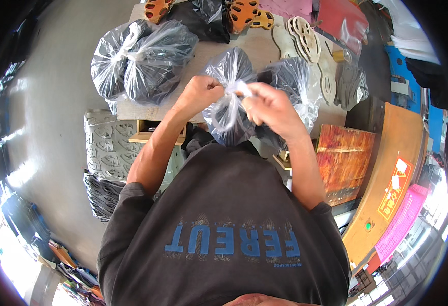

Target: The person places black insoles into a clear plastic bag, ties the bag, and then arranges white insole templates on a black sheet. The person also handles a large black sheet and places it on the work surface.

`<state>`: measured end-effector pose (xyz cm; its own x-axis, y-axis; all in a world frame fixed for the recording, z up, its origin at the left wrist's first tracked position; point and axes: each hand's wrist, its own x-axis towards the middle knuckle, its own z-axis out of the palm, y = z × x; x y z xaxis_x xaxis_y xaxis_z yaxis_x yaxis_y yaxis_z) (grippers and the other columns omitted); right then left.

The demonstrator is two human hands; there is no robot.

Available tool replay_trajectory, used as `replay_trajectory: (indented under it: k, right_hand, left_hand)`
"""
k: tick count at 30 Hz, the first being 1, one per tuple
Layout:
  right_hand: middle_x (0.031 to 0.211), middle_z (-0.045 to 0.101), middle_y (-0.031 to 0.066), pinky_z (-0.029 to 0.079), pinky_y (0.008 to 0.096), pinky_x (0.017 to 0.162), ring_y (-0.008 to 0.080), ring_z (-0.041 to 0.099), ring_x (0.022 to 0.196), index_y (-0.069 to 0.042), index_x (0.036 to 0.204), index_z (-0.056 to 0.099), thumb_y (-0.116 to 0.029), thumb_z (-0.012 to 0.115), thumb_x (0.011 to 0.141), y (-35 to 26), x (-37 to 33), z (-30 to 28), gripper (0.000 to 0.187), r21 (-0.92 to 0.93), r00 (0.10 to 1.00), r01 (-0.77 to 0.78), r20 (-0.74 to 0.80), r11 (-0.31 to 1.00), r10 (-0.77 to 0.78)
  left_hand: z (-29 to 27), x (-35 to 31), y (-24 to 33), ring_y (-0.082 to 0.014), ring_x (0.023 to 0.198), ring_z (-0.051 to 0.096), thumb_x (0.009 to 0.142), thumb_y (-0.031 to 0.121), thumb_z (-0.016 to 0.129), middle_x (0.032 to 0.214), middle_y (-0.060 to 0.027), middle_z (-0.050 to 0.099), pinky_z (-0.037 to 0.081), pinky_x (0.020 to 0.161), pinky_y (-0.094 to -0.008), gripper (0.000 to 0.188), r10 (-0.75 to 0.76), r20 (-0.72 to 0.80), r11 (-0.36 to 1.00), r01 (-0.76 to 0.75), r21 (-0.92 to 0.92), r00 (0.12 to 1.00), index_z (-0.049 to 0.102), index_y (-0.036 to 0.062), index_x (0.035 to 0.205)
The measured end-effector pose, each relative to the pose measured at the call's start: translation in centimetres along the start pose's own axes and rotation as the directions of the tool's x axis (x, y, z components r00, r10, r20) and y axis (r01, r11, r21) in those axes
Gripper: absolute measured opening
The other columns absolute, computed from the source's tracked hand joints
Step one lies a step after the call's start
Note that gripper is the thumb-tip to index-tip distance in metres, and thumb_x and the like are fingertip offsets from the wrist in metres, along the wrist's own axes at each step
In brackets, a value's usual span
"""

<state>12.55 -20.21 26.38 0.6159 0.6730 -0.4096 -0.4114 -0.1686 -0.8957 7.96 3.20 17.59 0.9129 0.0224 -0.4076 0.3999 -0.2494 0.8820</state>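
In front of my chest, at the near edge of the table, a clear plastic bag point(230, 65) with dark contents is gathered in at its middle. A whitish plastic tie point(231, 90) runs round the gathered part, and a loop of it hangs down the near side. My left hand point(203, 94) is closed at the left of the gather, its fingertips pinching the tie. On the other side my right hand point(271, 107) is closed with curled fingers on the tie's other end, which looks blurred. What lies inside the bag cannot be made out.
Tied clear bags with dark contents point(158, 64) sit at the table's left, and another bag point(300, 84) is close by my right hand. Sole-shaped cut pieces point(304, 40), a tape roll point(342, 55) and a red sheet point(342, 23) lie farther right. An open drawer point(155, 137) juts out below the table.
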Motion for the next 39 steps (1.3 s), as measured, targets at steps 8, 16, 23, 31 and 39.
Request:
replay_trajectory:
  k: [8, 16, 23, 31, 39]
  right_hand:
    - [0.085, 0.075, 0.0003, 0.053, 0.0269, 0.074, 0.0087, 0.066, 0.078, -0.001, 0.116, 0.079, -0.021, 0.067, 0.106, -1.0, -0.7, -0.7, 0.026, -0.125, 0.965, 0.254, -0.033, 0.959, -0.26]
    - [0.09, 0.069, 0.0021, 0.057, 0.0285, 0.076, 0.0106, 0.066, 0.08, 0.006, 0.129, 0.071, -0.016, 0.063, 0.11, -3.4, 0.3, -1.4, 0.031, -0.162, 0.986, 0.118, -0.097, 0.98, -0.135]
    - [0.084, 0.071, 0.0036, 0.053, 0.0269, 0.07, 0.009, 0.064, 0.073, 0.006, 0.123, 0.074, -0.018, 0.065, 0.108, -4.9, 1.1, -2.0, 0.03, -0.278, 0.989, 0.147, 0.044, 0.949, -0.14]
    - [0.096, 0.071, 0.0038, 0.053, 0.0302, 0.074, 0.0147, 0.066, 0.079, -0.001, 0.125, 0.074, -0.012, 0.07, 0.101, -3.2, -1.5, 1.5, 0.026, -0.688, 0.921, 0.382, 0.341, 0.617, -0.191]
    - [0.095, 0.074, 0.004, 0.055, 0.0265, 0.078, 0.0095, 0.065, 0.08, 0.003, 0.12, 0.072, -0.005, 0.063, 0.103, -2.1, -0.9, -2.4, 0.021, -0.099, 0.965, 0.172, -0.184, 0.98, -0.188]
  left_hand:
    - [0.5, -0.4, -0.7, -0.0155, 0.075, 0.067, 0.088, 0.021, 0.069, 0.079, -0.0115, 0.073, 0.054, 0.072, -0.0352, 0.031, 0.042, -0.071, 0.997, -0.046, -0.06, 0.997, 0.076, -0.0074, 0.099]
    - [4.9, -4.9, 1.0, -0.0185, 0.082, 0.072, 0.095, 0.026, 0.078, 0.114, -0.0189, 0.076, 0.059, 0.07, -0.0341, 0.069, 0.149, -0.122, 0.987, -0.155, -0.039, 0.981, 0.049, -0.0023, 0.151]
    - [5.1, -4.3, 2.7, -0.039, 0.089, 0.078, 0.093, 0.031, 0.076, 0.104, -0.0235, 0.077, 0.059, 0.083, -0.0475, 0.045, 0.053, -0.131, 0.985, -0.073, -0.157, 0.99, 0.068, 0.0028, 0.127]
    - [5.3, -1.9, 2.6, -0.0403, 0.073, 0.073, 0.093, 0.037, 0.076, 0.071, -0.017, 0.072, 0.057, 0.072, -0.0498, 0.032, 0.252, -0.404, 0.914, -0.079, 0.398, 0.879, 0.074, 0.006, 0.084]
    - [0.8, -2.7, 0.4, -0.0091, 0.055, 0.062, 0.108, 0.029, 0.064, 0.1, -0.0138, 0.077, 0.046, 0.047, -0.0233, 0.035, -0.063, 0.014, 0.664, 0.052, -0.745, 0.998, 0.06, -0.002, 0.123]
